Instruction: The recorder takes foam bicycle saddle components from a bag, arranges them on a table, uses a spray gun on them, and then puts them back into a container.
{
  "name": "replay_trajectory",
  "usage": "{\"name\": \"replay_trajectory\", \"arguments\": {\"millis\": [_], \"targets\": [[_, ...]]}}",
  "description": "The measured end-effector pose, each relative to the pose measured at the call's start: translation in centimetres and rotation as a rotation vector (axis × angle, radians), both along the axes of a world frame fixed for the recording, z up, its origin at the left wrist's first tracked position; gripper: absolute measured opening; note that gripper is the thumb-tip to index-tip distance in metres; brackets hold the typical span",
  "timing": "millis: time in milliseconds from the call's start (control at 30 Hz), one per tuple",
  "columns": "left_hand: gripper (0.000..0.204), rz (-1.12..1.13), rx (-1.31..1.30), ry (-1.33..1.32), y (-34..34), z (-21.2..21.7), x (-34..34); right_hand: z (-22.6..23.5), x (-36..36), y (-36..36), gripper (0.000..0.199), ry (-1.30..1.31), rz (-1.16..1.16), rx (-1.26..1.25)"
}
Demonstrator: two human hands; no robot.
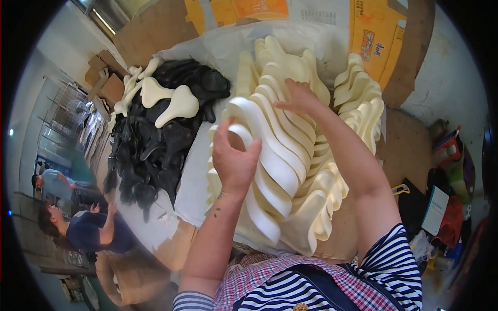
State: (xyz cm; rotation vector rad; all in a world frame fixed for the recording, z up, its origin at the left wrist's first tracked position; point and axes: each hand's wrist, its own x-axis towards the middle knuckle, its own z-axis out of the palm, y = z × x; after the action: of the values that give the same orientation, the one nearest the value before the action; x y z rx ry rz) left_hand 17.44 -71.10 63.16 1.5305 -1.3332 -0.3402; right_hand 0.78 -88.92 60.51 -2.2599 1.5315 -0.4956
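Pinching the top edge of one cream foam piece [259,129], the left hand [234,160] has a closed grip on it. Right hand [299,99] rests flat on the stacked cream pieces [290,171] further away. Black pieces [155,140] lie left on the worktop [194,181].

Both forearms come up from the lower edge, bare below striped sleeves. The left hand [234,161] is raised, its back to the camera, fingers curled in a grip. The right hand [299,98] reaches farther, palm down, fingers pressed flat.
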Motion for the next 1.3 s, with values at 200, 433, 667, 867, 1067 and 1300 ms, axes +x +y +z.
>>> {"name": "replay_trajectory", "arguments": {"millis": [200,433,667,867,1067,1300], "targets": [[0.077,0.059,0.030,-0.392,-0.9,-1.2,-2.9,-0.4,0.3,0.2,0.064,0.054,-0.052,0.037],[0.101,-0.261,0.158,0.100,2.1,-0.5,3.1,3.7,-7.9,8.2,0.043,-0.480,0.000,0.065],[0.088,-0.229,0.114,-0.126,5.7,-4.7,2.8,1.8,-4.7,22.8,0.031,-0.712,0.082,0.087],[0.069,-0.267,0.006,-0.079,5.7,-5.3,4.5,-2.3,4.2,33.2,0.044,-0.416,0.300,0.189],[0.050,-0.198,-0.083,-0.013,8.0,-6.0,8.0,-9.5,9.2,34.5,0.057,-0.024,0.192,0.276],[0.043,-0.383,0.038,0.015,14.1,-8.9,12.2,-11.0,11.6,33.8,0.042,-0.022,-0.035,0.218]]}}
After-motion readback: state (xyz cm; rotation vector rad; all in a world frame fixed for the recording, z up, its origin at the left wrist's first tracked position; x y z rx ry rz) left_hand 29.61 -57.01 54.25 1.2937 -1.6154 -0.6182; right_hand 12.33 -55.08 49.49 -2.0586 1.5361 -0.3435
